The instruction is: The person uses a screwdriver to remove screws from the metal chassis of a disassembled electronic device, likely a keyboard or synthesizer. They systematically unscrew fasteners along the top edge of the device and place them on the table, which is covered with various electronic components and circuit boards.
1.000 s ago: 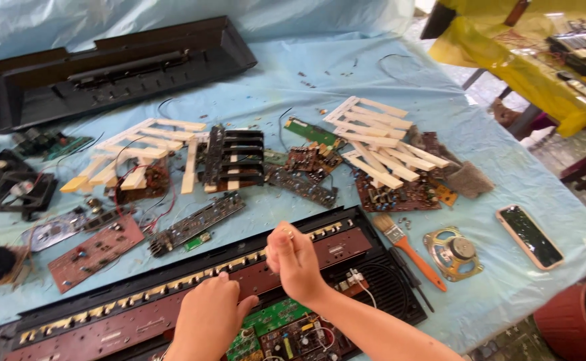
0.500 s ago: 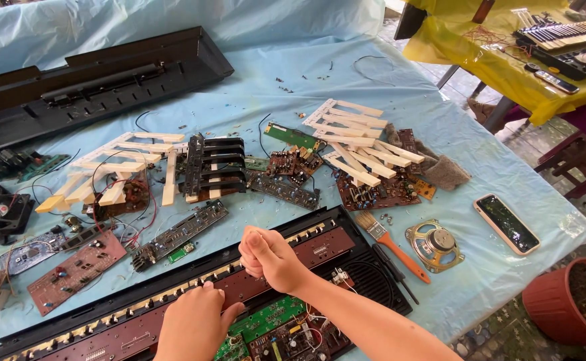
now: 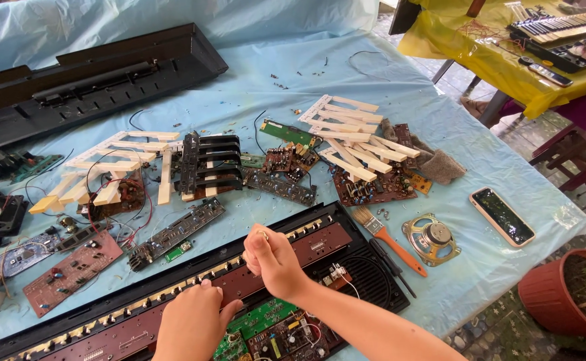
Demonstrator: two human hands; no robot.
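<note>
My right hand (image 3: 274,259) hovers over the long brown circuit board (image 3: 319,242), fingers pinched on a small pale piece that is too small to identify. My left hand (image 3: 192,322) rests flat on the same board, closer to me and holding nothing. The board lies inside the black lower shell of a keyboard (image 3: 373,281) at the table's near edge. Green and brown circuit boards (image 3: 269,319) sit in the shell beside my wrists.
White key strips (image 3: 349,137) (image 3: 115,160), black keys (image 3: 211,162) and loose circuit boards (image 3: 72,271) cover the blue sheet. An orange-handled brush (image 3: 392,242), a speaker (image 3: 432,237) and a phone (image 3: 502,215) lie at right. The black top shell (image 3: 92,80) lies far left; a red pot (image 3: 560,297) stands by the table.
My right hand has closed from loosely spread fingers into a pinch and stayed above the brown board. My left hand keeps its place on the board. The view has shifted a little.
</note>
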